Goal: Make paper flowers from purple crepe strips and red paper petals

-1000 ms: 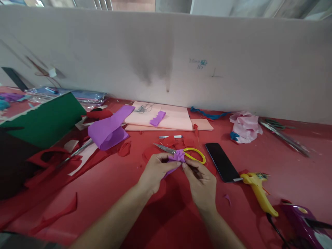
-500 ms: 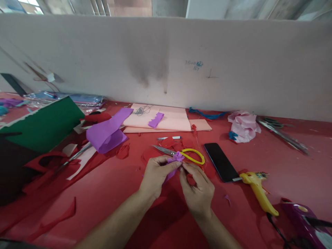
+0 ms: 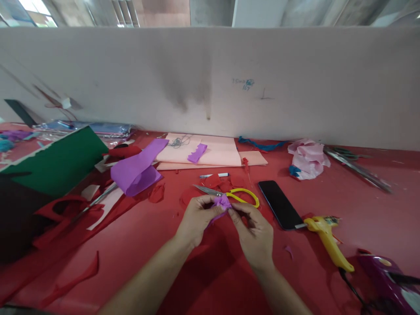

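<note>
A gathered purple paper strip (image 3: pixel 223 201), bunched like a small flower, is held between both hands above the red table. My left hand (image 3: pixel 196 220) pinches it from the left, and a loose tail of the strip hangs below the fingers. On its right edge, my right hand (image 3: pixel 254 229) closes thumb and fingertips. Just beyond the fingers lie scissors (image 3: pixel 244 192) with yellow handles, blades pointing left. Red cut pieces (image 3: pixel 212 180) and a white marker (image 3: pixel 214 175) lie behind the scissors.
To the right are a black phone (image 3: pixel 279 204), a yellow glue gun (image 3: pixel 329 245) and a purple device (image 3: pixel 387 280). Folded peach sheets (image 3: pixel 216 151) lie against the white partition (image 3: pixel 131 74). On the left are a curled purple sheet (image 3: pixel 134 173), a green board (image 3: pixel 65 159) and red scraps (image 3: pixel 75 280).
The fingers have shifted on the purple strip; its gathered top faces up more and less of the tail shows below. My right hand has turned slightly. The camera view has moved a little.
</note>
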`<move>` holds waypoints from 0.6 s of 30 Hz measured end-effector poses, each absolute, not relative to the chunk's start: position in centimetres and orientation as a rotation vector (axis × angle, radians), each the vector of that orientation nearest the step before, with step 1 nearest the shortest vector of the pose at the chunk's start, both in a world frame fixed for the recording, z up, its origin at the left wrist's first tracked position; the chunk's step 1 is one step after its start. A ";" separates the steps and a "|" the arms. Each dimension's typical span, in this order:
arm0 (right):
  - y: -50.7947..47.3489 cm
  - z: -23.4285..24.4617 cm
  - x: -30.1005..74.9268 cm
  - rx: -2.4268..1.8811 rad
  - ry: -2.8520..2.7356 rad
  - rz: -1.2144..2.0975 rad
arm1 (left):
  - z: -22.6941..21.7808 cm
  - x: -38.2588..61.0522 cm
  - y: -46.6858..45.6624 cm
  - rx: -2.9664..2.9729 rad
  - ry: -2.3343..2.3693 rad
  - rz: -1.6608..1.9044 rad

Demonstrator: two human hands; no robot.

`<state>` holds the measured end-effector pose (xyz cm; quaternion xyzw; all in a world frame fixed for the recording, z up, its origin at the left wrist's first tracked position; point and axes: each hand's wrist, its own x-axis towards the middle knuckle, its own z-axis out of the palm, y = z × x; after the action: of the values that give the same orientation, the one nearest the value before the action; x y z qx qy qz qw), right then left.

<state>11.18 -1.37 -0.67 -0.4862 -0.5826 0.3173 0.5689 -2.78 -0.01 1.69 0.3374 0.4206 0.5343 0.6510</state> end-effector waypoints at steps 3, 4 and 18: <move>-1.3 -1.1 11.2 -1.110 -1.390 0.656 | 1.7 -2.7 -0.1 0.774 0.932 1.199; -1.3 -1.2 11.1 -1.112 -1.382 0.634 | 1.8 -2.7 -0.2 0.786 0.930 1.187; -0.6 -0.6 11.2 -1.118 -1.387 1.002 | 2.3 -3.9 1.0 1.111 1.046 1.180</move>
<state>11.15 -0.62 -0.59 -0.4667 -0.5790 0.4180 0.5217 -3.91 0.96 2.32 0.4732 0.4456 0.5026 0.5700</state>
